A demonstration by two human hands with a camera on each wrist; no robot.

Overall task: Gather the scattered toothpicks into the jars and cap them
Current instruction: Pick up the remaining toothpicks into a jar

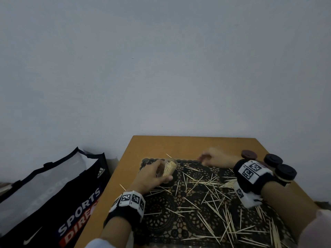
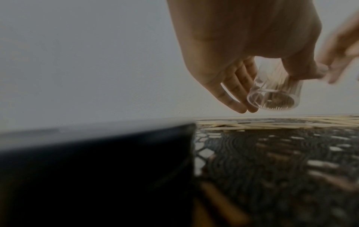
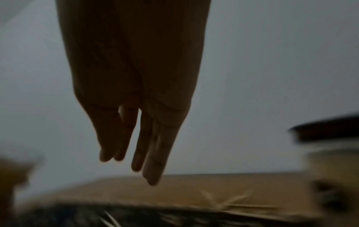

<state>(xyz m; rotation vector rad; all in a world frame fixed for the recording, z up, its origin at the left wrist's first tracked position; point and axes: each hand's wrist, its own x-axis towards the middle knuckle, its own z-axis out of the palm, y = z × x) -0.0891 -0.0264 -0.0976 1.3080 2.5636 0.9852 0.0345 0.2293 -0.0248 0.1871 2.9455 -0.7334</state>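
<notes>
Your left hand (image 1: 149,173) sat left of centre in the lower half of the head view, forearm running up from the bottom edge, wrist band (image 1: 129,203) low over the mat (image 1: 161,217). It gripped a clear jar (image 1: 169,170) packed with toothpicks, thumb on one side and fingers wrapped round the other. In the left wrist view the jar (image 2: 276,90) hung tilted, clear of the mat, its round end toward the camera, with the two lowest fingers (image 2: 233,98) pointing down beside it.

Your right hand (image 1: 214,158) reached toward the far edge of the mat, upper centre of the table (image 1: 179,145), forearm coming in from the lower right. It was motion-blurred there. The right wrist view showed the fingers (image 3: 153,147) straight, close together and pointing down above the table, holding nothing I could see, so read it as open.

Loose toothpicks (image 1: 206,199) lay scattered across the centre and lower right of the mat. Two jars with black caps (image 1: 279,169) stood at the right edge of the table behind your right wrist; a dark reddish cap (image 1: 249,154) lay just left of them. A black sports bag (image 1: 53,197) stood lower left, beside the table.
</notes>
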